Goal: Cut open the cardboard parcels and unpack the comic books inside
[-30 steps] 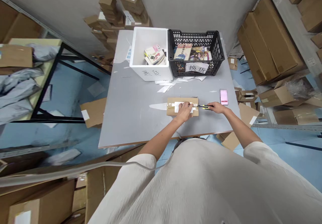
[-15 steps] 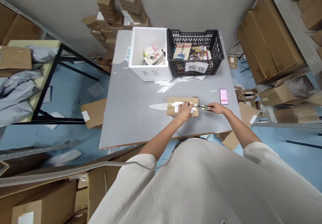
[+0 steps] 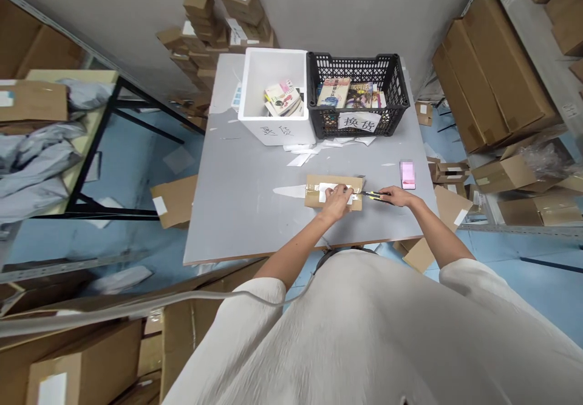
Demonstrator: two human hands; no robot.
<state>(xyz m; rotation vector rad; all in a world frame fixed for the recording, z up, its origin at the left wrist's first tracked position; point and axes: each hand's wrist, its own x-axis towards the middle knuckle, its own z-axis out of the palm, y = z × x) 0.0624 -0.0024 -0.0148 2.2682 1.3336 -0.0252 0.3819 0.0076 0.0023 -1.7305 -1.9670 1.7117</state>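
A small taped cardboard box (image 3: 314,197) with a white label lies on the grey table near its front edge. My left hand (image 3: 337,201) holds it from above, fingers curled and pressed on the label. From the right, my right hand (image 3: 397,196) is closed round a slim black-and-yellow cutter (image 3: 376,196). The cutter's tip meets the box's right end, and whether it has gone in is too small to tell. Part of the label is hidden under my left hand.
Behind the box stand a white foam bin (image 3: 277,127) and a black plastic crate (image 3: 359,127), both with books inside. Paper scraps (image 3: 303,155) lie before them. A phone (image 3: 407,175) rests at right. Shelves and cartons (image 3: 487,77) flank the grey table (image 3: 237,211).
The whole view has shifted slightly, so the table and its contents appear a little further right. Both hands keep their places at the box, with the cutter still at its right end.
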